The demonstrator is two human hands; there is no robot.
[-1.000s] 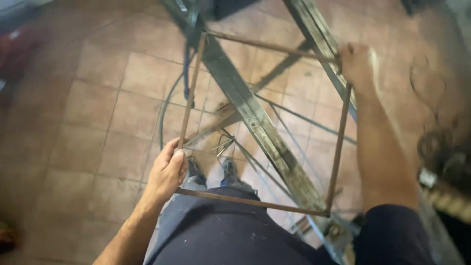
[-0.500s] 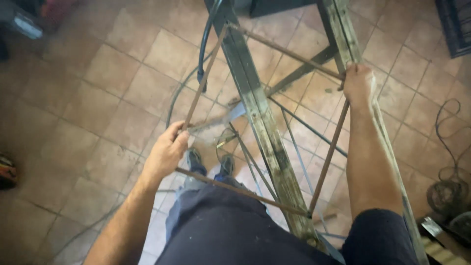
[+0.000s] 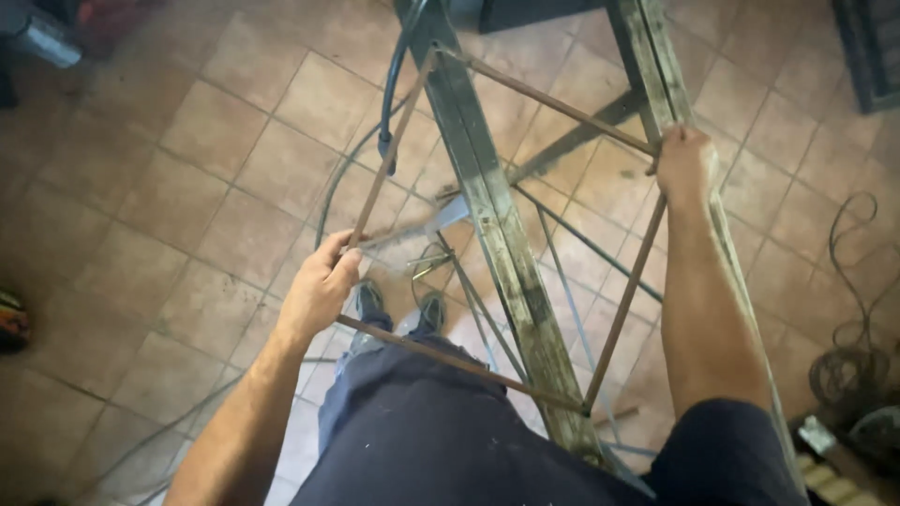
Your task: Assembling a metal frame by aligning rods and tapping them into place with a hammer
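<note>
Hands, left hand and right hand, grip one square rebar frame

Terracotta floor tiles fill most of the view, worn and stained, with pale grout lines. Two long grey metal rails run from the top edge down toward the lower right, joined by a slanted cross brace and thinner rods. A dark hose hangs down beside the left rail. A thin cable curves over the tiles below it. At the right edge lies a coil of dark wire. Two dark shoes stand on the tiles. An orange-and-black object sits at the left edge.
</note>
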